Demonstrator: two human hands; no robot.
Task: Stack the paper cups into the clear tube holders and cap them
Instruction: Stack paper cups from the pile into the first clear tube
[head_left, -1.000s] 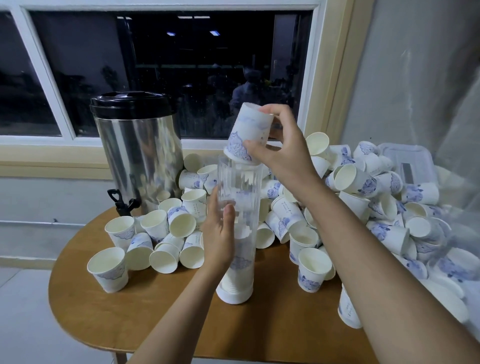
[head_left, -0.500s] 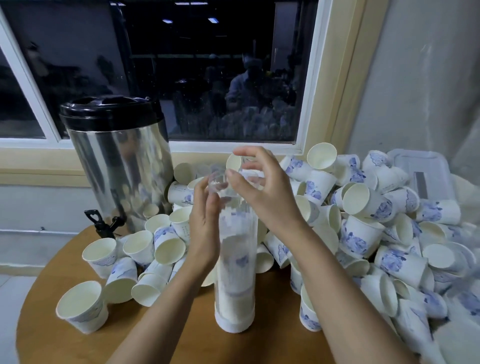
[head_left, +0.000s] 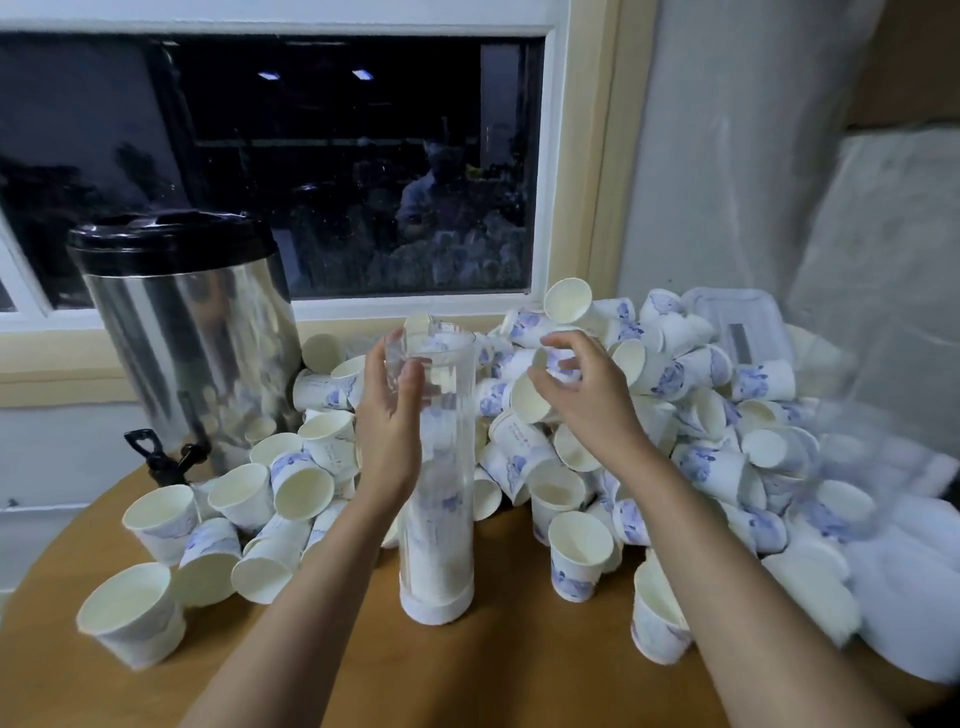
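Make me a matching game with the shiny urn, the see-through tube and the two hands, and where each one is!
Things:
1 shiny urn
2 see-through tube
3 left hand
4 right hand

Places:
A over the cup pile
B holding the tube
C far left, by the window
D upright, in the middle

Pairs: 1-C, 2-D, 3-B, 4-A

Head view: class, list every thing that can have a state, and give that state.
clear tube: upright, uncapped, partly filled with stacked cups.
loose cups: heaped, mostly tipped.
left grip: holds the tube's upper part.
right grip: over the loose cups; hold unclear.
dispenser: lid on.
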